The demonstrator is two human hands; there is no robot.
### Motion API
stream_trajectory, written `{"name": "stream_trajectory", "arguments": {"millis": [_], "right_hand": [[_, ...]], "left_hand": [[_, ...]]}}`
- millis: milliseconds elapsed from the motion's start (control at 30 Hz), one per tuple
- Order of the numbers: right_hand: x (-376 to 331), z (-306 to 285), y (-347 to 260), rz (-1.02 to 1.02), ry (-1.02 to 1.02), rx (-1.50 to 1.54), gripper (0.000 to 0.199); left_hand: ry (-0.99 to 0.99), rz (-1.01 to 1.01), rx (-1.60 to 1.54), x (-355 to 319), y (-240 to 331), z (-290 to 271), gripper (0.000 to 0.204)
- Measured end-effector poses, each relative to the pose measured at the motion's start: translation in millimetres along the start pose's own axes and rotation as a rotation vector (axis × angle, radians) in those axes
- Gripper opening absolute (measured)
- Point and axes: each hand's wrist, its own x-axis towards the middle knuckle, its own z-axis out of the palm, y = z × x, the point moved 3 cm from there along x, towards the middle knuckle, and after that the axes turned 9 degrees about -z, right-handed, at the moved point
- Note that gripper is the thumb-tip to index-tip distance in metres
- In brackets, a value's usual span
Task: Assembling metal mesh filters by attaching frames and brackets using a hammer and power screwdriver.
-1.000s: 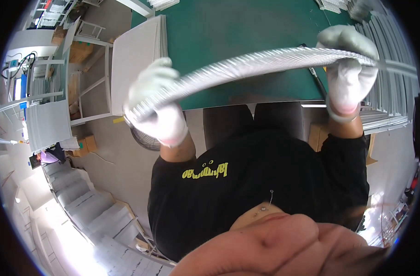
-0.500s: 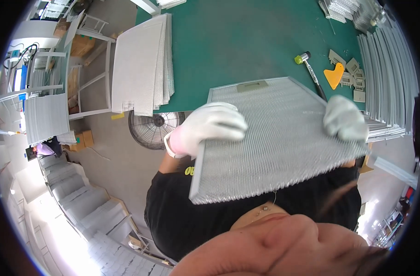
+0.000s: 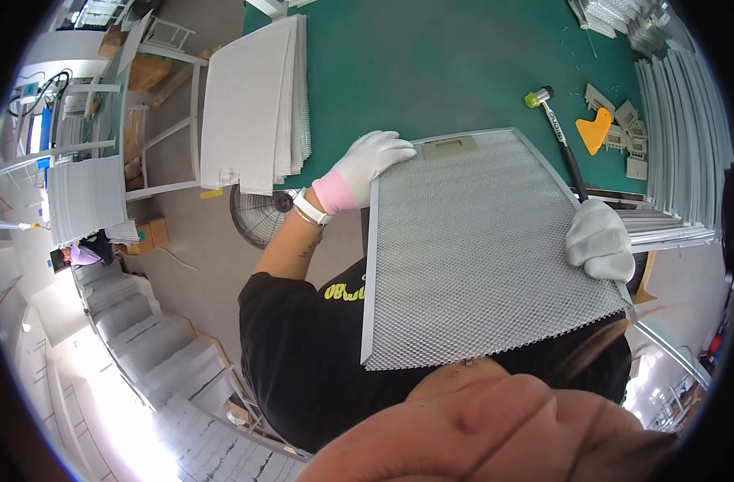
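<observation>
A metal mesh filter panel [image 3: 479,249] lies in front of me, its far end on the green table and its near end over my chest. Metal frame strips edge its left, far and right sides, while the near edge shows bare mesh. A beige plastic piece [image 3: 450,148] sits in the far edge. My left hand [image 3: 373,161], in a white glove with a pink cuff, grips the far left corner. Gloved too, my right hand [image 3: 600,243] has its fingers curled on the right edge. A thin metal strip [image 3: 670,350] juts out by the near right corner.
A rubber-headed mallet [image 3: 556,128], an orange scraper [image 3: 593,131] and several beige plastic pieces [image 3: 626,115] lie on the green table [image 3: 415,64]. Stacked mesh sheets [image 3: 250,104] overhang its left side, near a floor fan [image 3: 258,215]. Metal strips [image 3: 680,145] are piled at right.
My left hand has moved from the panel's left near part to its far left corner. The panel has turned and lies flatter. My right hand has slid slightly nearer along the right edge.
</observation>
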Motion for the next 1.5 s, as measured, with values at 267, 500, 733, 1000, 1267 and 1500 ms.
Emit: {"name": "stream_trajectory", "arguments": {"millis": [267, 500, 733, 1000, 1267, 1500], "right_hand": [[3.3, 0.9, -2.4, 0.020, -0.032, 0.024, 0.039], [-3.9, 0.3, 0.1, 0.046, -0.014, 0.019, 0.025], [-5.7, 6.4, 6.9, 0.028, 0.271, -0.132, 0.028], [-6.1, -9.9, 25.5, 0.354, 0.612, -0.528, 0.045], [-151.5, 29.2, 104.6, 0.939, 0.473, -0.888, 0.113], [-124.9, 33.6, 109.2, 1.092, 0.463, -1.073, 0.116]], "left_hand": [[-0.084, 0.014, -0.064, 3.3, -6.5, 3.4, 0.049], [-0.044, 0.062, -0.082, 7.9, -3.7, 0.9, 0.049], [0.191, -0.441, 0.253, -13.1, 4.6, -1.6, 0.041], [0.649, 0.689, -0.558, -18.1, 107.2, -104.6, 0.025], [1.262, 0.118, -0.591, 21.2, 86.1, -121.2, 0.021], [1.259, 0.105, -0.480, 26.9, 65.4, -128.8, 0.014]]}}
